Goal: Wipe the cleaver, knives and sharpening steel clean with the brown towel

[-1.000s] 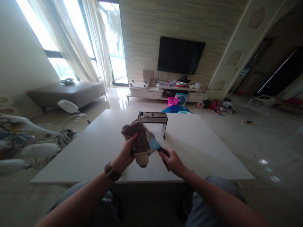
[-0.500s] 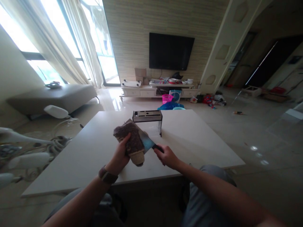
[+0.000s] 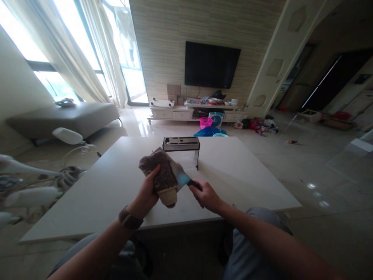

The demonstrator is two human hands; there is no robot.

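My left hand point(image 3: 147, 194) is closed around a folded brown-grey cloth point(image 3: 161, 171) with a beige edge, its thumb lying on top. In my right hand point(image 3: 206, 195) is the black handle of a kitchen knife point(image 3: 182, 178), gripped firmly. The knife's broad blade points up and left and lies against the cloth's right side; whether the cloth wraps behind it I cannot tell. Both hands are above the white table point(image 3: 233, 175). Just beyond the blade stands a knife block point(image 3: 181, 144) with a slotted dark top and a see-through front.
A lamp point(image 3: 68, 136) with white shades and coiled parts is left of the table. Behind the table are a pink basket point(image 3: 206, 123) and a blue plastic bag point(image 3: 214, 131). Farther back are a low TV cabinet point(image 3: 171, 113) and a grey bench point(image 3: 64, 120).
The view has shifted very slightly. Both hands keep their grip, and the cloth and knife stay nearly in the same place.
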